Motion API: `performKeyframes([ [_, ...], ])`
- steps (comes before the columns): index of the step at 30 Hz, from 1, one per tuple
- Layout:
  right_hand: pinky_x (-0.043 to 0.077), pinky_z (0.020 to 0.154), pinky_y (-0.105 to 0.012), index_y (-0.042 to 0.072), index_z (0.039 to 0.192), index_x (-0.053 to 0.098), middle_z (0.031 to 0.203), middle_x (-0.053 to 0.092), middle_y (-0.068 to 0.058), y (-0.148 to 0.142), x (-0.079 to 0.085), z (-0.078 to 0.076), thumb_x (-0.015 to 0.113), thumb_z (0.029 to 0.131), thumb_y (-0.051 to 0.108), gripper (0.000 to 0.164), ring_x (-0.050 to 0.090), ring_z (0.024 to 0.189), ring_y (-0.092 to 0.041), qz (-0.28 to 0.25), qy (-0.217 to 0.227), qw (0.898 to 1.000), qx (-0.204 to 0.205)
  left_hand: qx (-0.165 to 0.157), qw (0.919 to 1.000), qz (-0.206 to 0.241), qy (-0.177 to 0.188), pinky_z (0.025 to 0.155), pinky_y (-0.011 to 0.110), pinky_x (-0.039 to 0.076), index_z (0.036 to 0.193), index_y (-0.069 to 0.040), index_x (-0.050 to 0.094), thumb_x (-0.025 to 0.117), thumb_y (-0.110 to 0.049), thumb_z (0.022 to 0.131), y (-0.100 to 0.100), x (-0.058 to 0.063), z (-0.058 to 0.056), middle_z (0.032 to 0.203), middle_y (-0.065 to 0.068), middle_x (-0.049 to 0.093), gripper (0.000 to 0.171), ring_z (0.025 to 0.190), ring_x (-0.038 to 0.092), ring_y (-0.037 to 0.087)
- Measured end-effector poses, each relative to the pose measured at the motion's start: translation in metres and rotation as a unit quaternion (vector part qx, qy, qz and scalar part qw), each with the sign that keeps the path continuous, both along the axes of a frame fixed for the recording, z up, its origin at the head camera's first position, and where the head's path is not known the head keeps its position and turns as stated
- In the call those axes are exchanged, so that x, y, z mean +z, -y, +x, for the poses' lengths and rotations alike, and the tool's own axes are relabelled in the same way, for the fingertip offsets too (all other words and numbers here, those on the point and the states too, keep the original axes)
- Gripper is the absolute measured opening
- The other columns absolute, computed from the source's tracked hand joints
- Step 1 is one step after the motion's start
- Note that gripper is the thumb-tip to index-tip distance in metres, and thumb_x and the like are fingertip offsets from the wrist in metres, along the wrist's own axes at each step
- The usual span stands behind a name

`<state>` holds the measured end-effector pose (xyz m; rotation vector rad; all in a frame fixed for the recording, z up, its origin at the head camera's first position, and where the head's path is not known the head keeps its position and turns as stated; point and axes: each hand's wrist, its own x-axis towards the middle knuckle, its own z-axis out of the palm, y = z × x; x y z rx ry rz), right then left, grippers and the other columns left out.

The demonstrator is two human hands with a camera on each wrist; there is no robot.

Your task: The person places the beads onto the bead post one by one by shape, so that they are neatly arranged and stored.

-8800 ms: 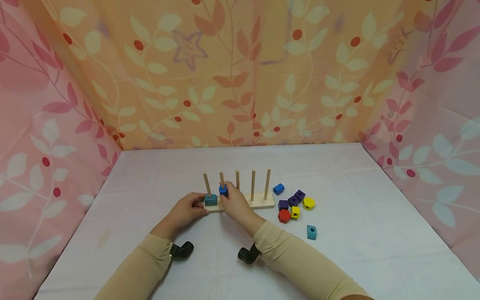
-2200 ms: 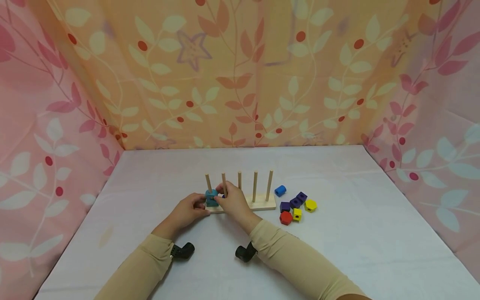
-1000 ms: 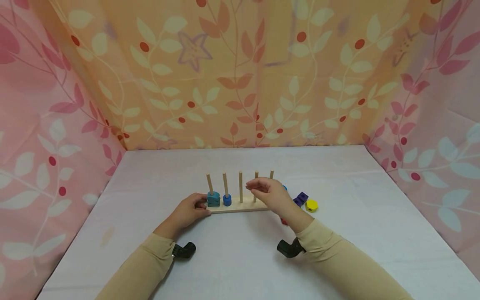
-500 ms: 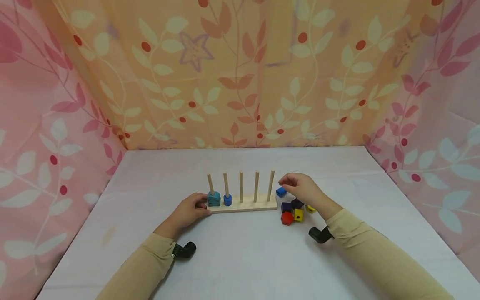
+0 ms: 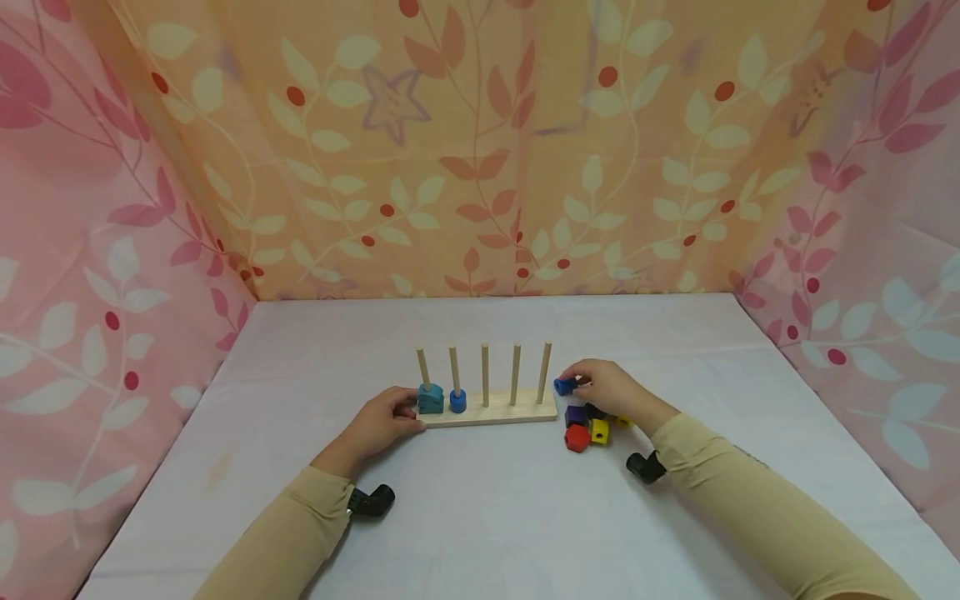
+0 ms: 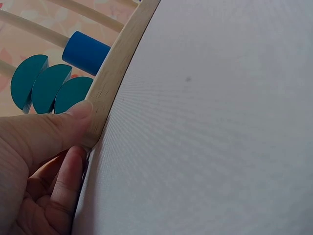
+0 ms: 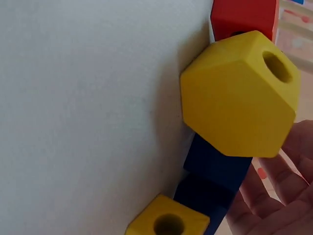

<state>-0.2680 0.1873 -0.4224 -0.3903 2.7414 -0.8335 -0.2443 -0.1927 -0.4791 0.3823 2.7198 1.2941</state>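
My left hand (image 5: 385, 414) grips the left end of a wooden peg board (image 5: 495, 411), thumb over the edge in the left wrist view. Teal half-round blocks (image 6: 53, 88) are stacked on the leftmost peg, and a blue cylinder block (image 6: 86, 53) sits low on the second peg. The other three pegs are bare. Off the board's right end, my right hand (image 5: 615, 390) pinches another blue cylinder block (image 5: 565, 386), its hole facing the board. In the right wrist view the fingers (image 7: 274, 196) are partly hidden behind the loose blocks.
Close in front of my right hand lie a red hexagonal block (image 5: 577, 438), a yellow cube (image 5: 599, 431), dark purple blocks (image 5: 575, 416) and a yellow hexagonal block (image 5: 623, 422) partly covered by the hand. Patterned curtains (image 5: 480, 167) enclose the white table (image 5: 480, 517).
A blue cylinder went down the second peg, then a loose teal block went onto the first. My right hand moved right and took the other blue cylinder. My left hand stayed at the board.
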Motion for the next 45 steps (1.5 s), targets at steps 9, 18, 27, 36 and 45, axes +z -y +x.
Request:
performKeyframes([
  [9,0.047,0.082,-0.039,0.01,0.106,0.065,0.098,0.062,-0.006,0.002,-0.007,0.001,0.063,0.084,0.006,0.023,0.056,0.083,-0.017,0.031,0.014,0.999,0.031,0.007,1.0,0.005,0.003,0.077,0.031,0.043,0.122,-0.01,0.056,0.074,-0.018,0.077,0.0,-0.001,0.0,0.107,0.002,0.057,0.05,0.09,0.055,0.014],
  [18,0.048,0.078,-0.037,0.01,0.097,0.062,0.091,0.06,-0.004,0.003,-0.003,0.002,0.066,0.082,0.007,0.016,0.054,0.08,-0.018,0.05,0.016,0.999,0.016,0.006,0.9999,0.008,0.005,0.077,0.03,0.043,0.122,-0.009,0.056,0.074,-0.017,0.077,0.0,-0.003,0.001,0.105,0.001,0.057,0.049,0.089,0.054,0.013],
  [27,0.049,0.079,-0.036,0.012,0.108,0.056,0.096,0.059,-0.006,-0.001,0.02,0.006,0.067,0.083,0.013,0.028,0.053,0.085,-0.021,-0.027,-0.021,0.999,-0.026,0.0,1.0,0.005,0.005,0.076,0.03,0.043,0.121,-0.011,0.057,0.074,-0.018,0.077,0.0,-0.001,0.001,0.103,0.0,0.057,0.048,0.089,0.054,0.013],
  [36,0.048,0.083,-0.042,0.018,0.127,0.051,0.102,0.059,-0.01,0.0,0.055,0.017,0.06,0.089,0.018,0.039,0.061,0.097,-0.026,-0.122,-0.06,0.99,-0.042,0.0,1.0,0.0,0.004,0.076,0.03,0.043,0.123,-0.01,0.056,0.073,-0.02,0.078,0.001,-0.002,0.0,0.101,0.0,0.057,0.049,0.088,0.053,0.012],
  [45,0.047,0.084,-0.036,0.01,0.122,0.051,0.104,0.055,-0.015,0.011,0.081,0.023,0.061,0.088,0.013,0.036,0.061,0.097,-0.026,-0.245,-0.084,0.965,-0.04,0.005,1.0,-0.001,0.008,0.076,0.03,0.043,0.124,-0.009,0.055,0.073,-0.02,0.078,0.001,-0.001,0.001,0.102,0.0,0.057,0.051,0.088,0.053,0.013],
])
